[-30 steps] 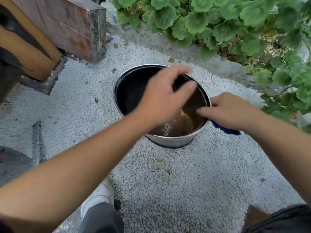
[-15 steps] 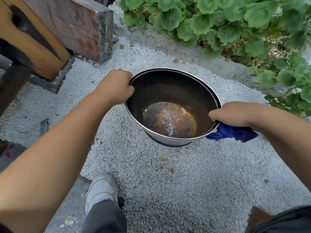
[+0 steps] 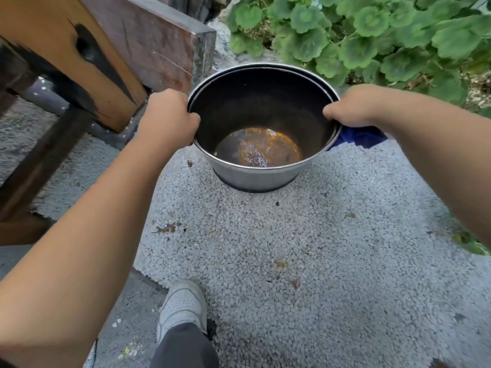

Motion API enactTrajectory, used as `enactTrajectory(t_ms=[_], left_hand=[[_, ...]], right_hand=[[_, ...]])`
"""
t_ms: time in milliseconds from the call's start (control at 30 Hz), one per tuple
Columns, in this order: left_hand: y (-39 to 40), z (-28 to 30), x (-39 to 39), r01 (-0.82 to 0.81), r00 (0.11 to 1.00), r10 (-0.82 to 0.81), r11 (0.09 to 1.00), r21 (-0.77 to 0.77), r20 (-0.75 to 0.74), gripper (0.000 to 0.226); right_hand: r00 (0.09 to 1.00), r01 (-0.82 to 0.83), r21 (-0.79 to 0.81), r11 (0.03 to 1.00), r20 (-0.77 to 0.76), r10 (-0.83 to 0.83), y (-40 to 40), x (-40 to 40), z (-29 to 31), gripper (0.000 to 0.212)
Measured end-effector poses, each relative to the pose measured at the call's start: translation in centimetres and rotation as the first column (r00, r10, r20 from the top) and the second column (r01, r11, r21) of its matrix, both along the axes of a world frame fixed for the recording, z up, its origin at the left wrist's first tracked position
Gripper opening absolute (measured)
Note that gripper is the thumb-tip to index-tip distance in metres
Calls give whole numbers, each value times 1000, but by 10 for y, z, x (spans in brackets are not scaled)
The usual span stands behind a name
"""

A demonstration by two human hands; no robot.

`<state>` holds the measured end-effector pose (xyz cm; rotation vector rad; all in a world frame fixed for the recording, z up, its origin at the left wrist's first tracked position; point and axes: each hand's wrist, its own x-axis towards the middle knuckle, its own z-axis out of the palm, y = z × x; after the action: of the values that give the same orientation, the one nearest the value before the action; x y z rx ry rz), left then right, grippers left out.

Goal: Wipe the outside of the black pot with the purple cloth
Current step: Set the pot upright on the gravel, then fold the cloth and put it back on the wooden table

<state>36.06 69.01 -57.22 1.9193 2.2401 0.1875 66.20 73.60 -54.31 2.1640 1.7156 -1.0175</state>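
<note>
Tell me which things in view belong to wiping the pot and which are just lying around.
Part of the job:
black pot
purple cloth, under the right hand
left hand, gripping the pot's rim

Just lying about:
wooden beams
green plants
dead leaves on the gravel

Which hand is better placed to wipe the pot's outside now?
The right hand: the purple cloth sits under it against the black pot wall. The left hand only grips the opposite rim, steadying it.
</note>
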Motion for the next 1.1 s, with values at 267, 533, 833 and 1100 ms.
enactTrajectory(t_ms=[267,533,833,1100], left_hand=[[16,-29,3,-212,961,188,972,100,203,15],[16,-42,3,-372,818,319,928,17,479,30],[-115,-31,85,38,715,-206,966,257,668,46],[-112,-21,135,474,177,94,864,-169,980,70]], right_hand=[[998,-36,198,980,48,27,20,-13,-27,48],[996,-51,426,903,-42,77,25,-4,-40,46],[610,395,175,902,-784,-115,-66,72,-31,50],[183,108,-253,961,-945,-269,-138,41,-7,81]])
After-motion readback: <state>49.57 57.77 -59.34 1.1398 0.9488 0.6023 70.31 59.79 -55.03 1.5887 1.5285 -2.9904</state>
